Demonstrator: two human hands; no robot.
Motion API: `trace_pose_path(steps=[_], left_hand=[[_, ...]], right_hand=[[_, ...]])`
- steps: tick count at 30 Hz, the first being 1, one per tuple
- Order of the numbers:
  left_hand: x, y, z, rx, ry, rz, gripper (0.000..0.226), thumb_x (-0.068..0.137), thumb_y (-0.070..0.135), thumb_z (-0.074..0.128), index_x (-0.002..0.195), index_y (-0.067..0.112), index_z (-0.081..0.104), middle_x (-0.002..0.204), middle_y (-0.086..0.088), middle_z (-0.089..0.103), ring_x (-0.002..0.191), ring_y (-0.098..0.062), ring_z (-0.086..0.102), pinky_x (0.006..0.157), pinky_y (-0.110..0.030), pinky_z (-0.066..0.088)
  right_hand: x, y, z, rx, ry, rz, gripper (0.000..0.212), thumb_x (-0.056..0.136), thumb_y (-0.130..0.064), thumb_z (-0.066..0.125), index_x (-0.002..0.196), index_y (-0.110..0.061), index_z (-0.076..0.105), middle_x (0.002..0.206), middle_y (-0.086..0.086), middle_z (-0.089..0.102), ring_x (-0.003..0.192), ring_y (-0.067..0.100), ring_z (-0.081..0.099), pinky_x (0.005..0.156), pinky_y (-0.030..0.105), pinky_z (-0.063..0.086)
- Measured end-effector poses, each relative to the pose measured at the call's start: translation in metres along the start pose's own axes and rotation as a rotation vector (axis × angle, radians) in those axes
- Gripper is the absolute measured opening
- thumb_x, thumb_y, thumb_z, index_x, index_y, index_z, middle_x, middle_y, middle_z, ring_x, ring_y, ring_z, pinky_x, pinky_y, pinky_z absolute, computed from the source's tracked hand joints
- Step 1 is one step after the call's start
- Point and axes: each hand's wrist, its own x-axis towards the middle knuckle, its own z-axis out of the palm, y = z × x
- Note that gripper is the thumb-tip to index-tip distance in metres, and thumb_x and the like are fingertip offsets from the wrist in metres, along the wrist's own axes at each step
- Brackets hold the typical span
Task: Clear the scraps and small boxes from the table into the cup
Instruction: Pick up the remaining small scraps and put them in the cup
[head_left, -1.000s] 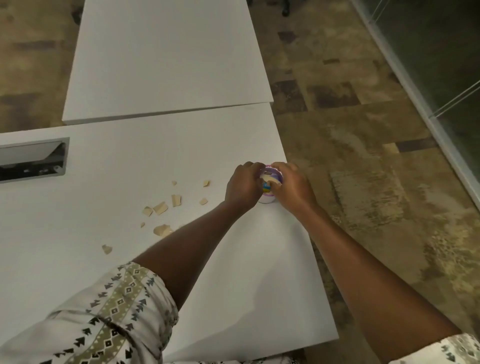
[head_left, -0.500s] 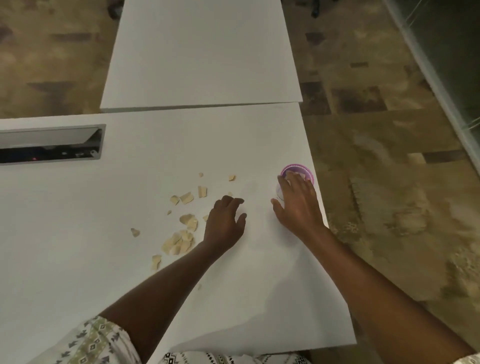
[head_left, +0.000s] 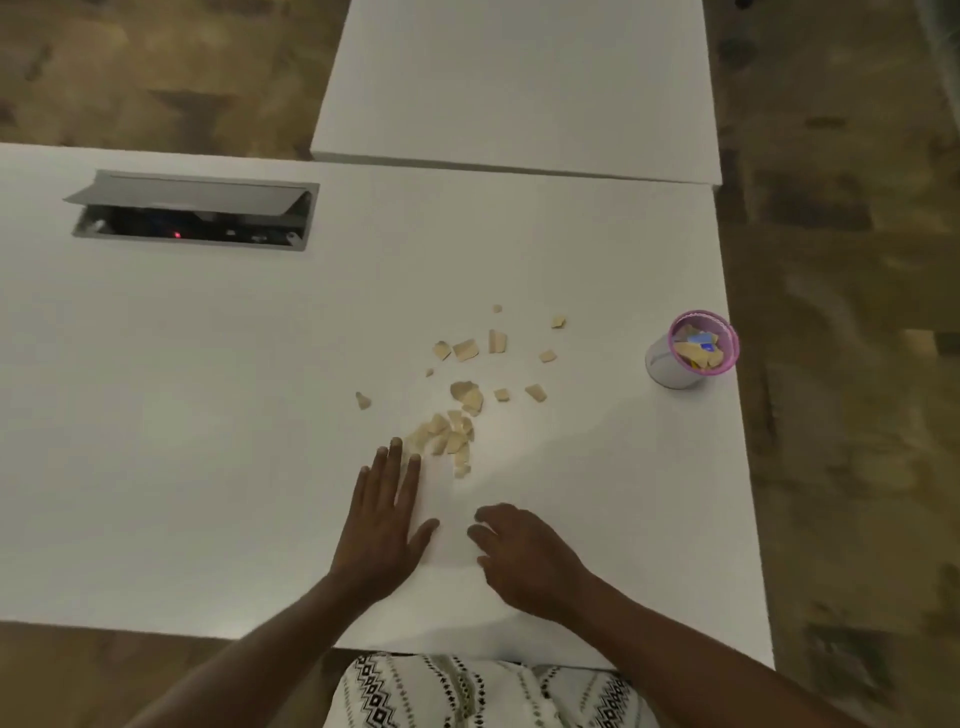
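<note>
Now left hand seemingly touches loose scraps.

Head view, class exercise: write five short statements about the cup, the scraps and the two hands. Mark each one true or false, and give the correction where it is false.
1. The cup stands upright near the right edge of the table. True.
2. The cup is empty. False: it holds tan scraps and a blue piece.
3. The left hand lies flat, fingers straight, beside the pile of scraps. True.
4. The right hand grips the cup. False: it is well apart from the cup, close to the left hand, and holds nothing.
5. All the scraps on the table lie in one pile. False: several loose pieces lie scattered beyond the pile.
</note>
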Motion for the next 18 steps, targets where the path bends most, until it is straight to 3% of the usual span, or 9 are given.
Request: trace_pose_path(steps=[5,9,14,16,18], left_hand=[[-0.045,-0.025,0.018,0.028,-0.121,-0.008,0.083,0.098,0.063,0.033,0.16,0.015,0.005,0.168,-0.013,-0.004,0.156,-0.033,-0.001,0.124,-0.046,0.002],[-0.037,-0.025,0.021,0.03,-0.155,0.0,0.086,0.097,0.066,0.034,0.159,0.014,0.006,0.168,-0.013,-0.003,0.155,-0.034,0.0,0.123,-0.049,0.007],[0.023,-0.021,0.005,0.062,-0.155,-0.028,0.086,0.098,0.066,0.031,0.159,0.013,0.003,0.168,-0.012,-0.006,0.155,-0.035,-0.005,0.124,-0.051,0.008],[0.049,-0.022,-0.006,0.057,-0.163,-0.021,0.085,0.098,0.062,0.035,0.159,0.01,0.009,0.168,-0.014,-0.002,0.155,-0.037,-0.002,0.124,-0.054,0.012],[0.072,-0.024,-0.018,0.046,-0.14,0.003,0.081,0.096,0.055,0.048,0.155,0.004,0.026,0.165,-0.02,0.012,0.152,-0.042,0.011,0.12,-0.059,0.024]], right_hand=[[0.002,-0.015,0.031,-0.056,-0.128,-0.117,0.025,0.087,-0.027,0.05,0.106,-0.012,0.058,0.114,0.01,0.061,0.097,0.027,0.06,0.076,0.037,0.055],[0.036,-0.009,0.022,-0.046,-0.159,-0.031,0.033,0.084,-0.026,0.054,0.113,-0.01,0.06,0.117,0.011,0.06,0.1,0.029,0.06,0.076,0.038,0.055],[0.097,0.009,-0.006,-0.018,-0.173,0.142,0.048,0.088,-0.023,0.055,0.132,-0.005,0.052,0.134,0.016,0.052,0.12,0.034,0.051,0.094,0.044,0.048],[0.118,0.02,-0.018,0.002,-0.144,0.208,0.05,0.089,-0.022,0.055,0.136,-0.005,0.049,0.14,0.017,0.048,0.127,0.035,0.046,0.098,0.045,0.046],[0.133,0.031,-0.029,-0.006,-0.07,0.247,0.044,0.09,-0.024,0.055,0.13,-0.007,0.054,0.136,0.015,0.051,0.123,0.034,0.048,0.095,0.043,0.047]])
